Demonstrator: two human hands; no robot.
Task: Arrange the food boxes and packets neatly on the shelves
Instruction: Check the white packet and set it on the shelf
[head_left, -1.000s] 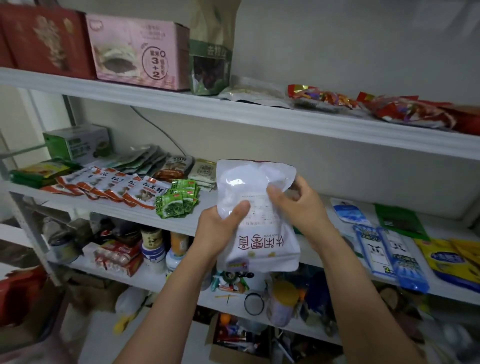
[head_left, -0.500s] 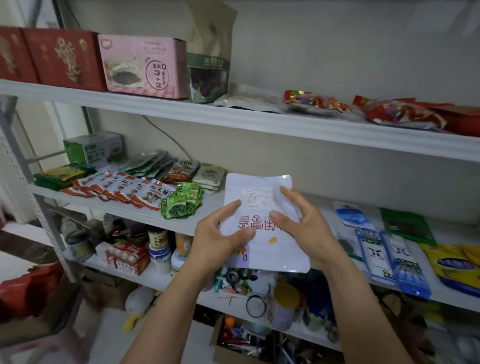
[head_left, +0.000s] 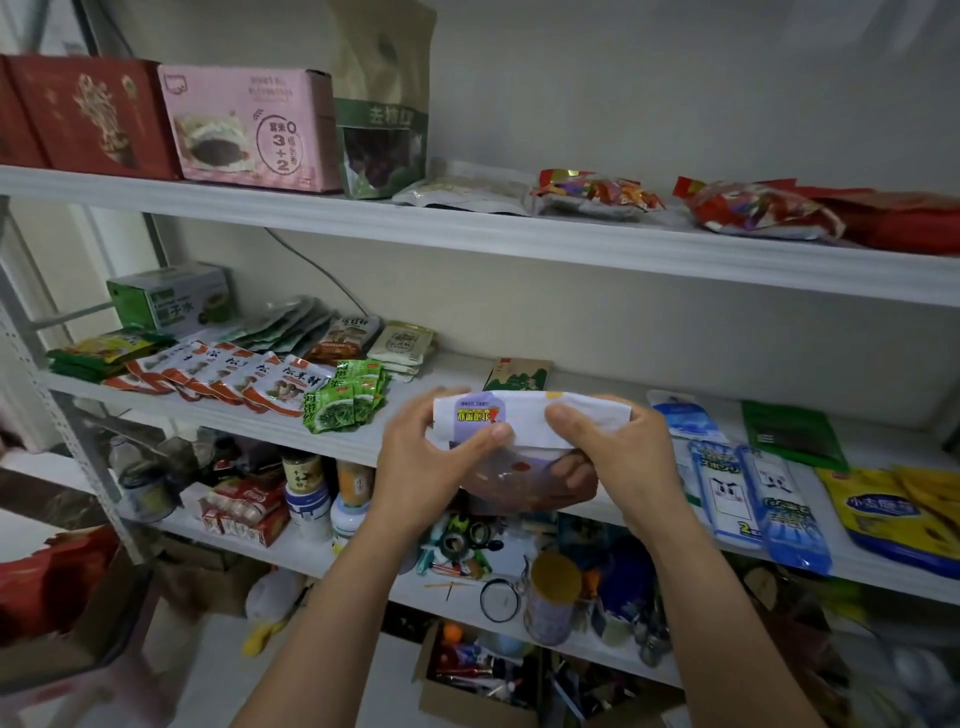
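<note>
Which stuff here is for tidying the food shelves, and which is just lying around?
For the job: white packet, held by the left hand and right hand; green packets; pink box; middle shelf.

Just lying about: yellow-lidded tin, black ring, cardboard box of odds and ends.

The top shelf (head_left: 467, 244) carried a red box (head_left: 93, 117), a pink box (head_left: 249, 130), an upright green pouch (head_left: 382, 104) and flat red packets (head_left: 753, 208). The middle shelf (head_left: 260, 425) bore a green box (head_left: 171, 299), overlapping orange packets (head_left: 234, 379), small green packets (head_left: 348, 395), blue packets (head_left: 753, 499) and yellow packets (head_left: 893, 514).
</note>
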